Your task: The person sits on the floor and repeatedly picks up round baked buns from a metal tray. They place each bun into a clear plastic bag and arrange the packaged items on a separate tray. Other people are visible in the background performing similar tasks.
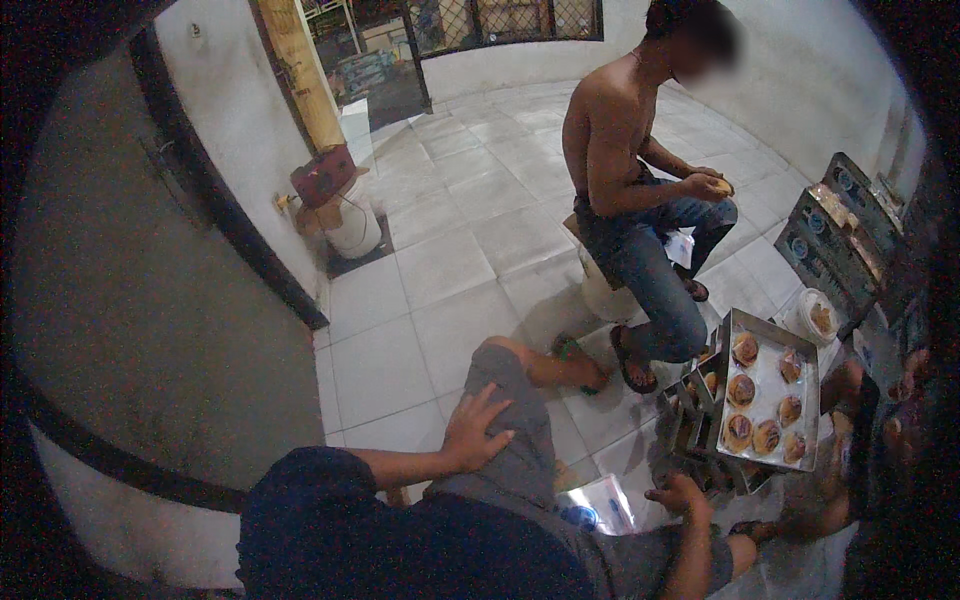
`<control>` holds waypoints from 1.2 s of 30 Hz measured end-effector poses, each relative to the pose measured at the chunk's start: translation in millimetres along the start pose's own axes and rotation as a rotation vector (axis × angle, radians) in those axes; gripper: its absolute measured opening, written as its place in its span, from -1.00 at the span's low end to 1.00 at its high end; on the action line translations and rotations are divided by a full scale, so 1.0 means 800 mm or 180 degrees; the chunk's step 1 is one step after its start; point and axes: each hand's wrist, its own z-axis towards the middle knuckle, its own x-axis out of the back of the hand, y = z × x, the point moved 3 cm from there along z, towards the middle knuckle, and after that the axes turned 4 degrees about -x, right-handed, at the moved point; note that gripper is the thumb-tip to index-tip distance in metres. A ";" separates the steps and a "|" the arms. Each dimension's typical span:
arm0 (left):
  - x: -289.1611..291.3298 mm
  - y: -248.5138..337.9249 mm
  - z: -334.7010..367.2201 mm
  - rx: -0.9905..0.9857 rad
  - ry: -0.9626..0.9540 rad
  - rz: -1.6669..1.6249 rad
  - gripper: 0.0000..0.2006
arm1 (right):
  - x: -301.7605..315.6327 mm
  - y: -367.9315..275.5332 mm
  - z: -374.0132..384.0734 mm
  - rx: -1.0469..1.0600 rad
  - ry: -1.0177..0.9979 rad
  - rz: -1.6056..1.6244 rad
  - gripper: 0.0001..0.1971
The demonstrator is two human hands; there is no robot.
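Note:
My left hand (477,430) rests on my left thigh, its fingers spread over the grey shorts and nothing in it. Beside the lower part of a tray stack, my right hand (684,497) hovers above my right leg, thumb out and fingers loosely bent; I see nothing held. On top of the stack lies a metal tray (727,375) with several round brown buns (741,390) on a white liner. More buns show at the side of the trays below. Between my legs lies a shiny clear plastic packet (612,503) with blue print.
Across from me a shirtless person (610,150) sits on a low seat, holding a small piece of food (722,187). Dark cartons (820,240) and a round clear tub (815,315) stand at right, near another person's limbs. A white bucket (352,228) stands by the doorway.

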 end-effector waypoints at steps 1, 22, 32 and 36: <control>-0.001 0.001 -0.001 0.0009 -0.0006 0.0030 -0.41 | 0.001 0.002 0.000 0.0034 0.0061 0.0032 -0.36; 0.006 -0.003 0.009 0.0052 -0.0178 -0.0249 -0.41 | -0.028 0.028 -0.007 0.0156 0.0422 0.0430 -0.44; 0.032 -0.007 0.005 -0.0035 -0.0146 -0.0384 -0.45 | -0.023 0.015 0.000 -0.0349 -0.0059 0.0598 -0.30; 0.035 0.015 0.028 -0.0141 -0.0025 -0.0338 -0.48 | -0.027 0.010 0.013 -0.0416 -0.0175 0.0337 -0.27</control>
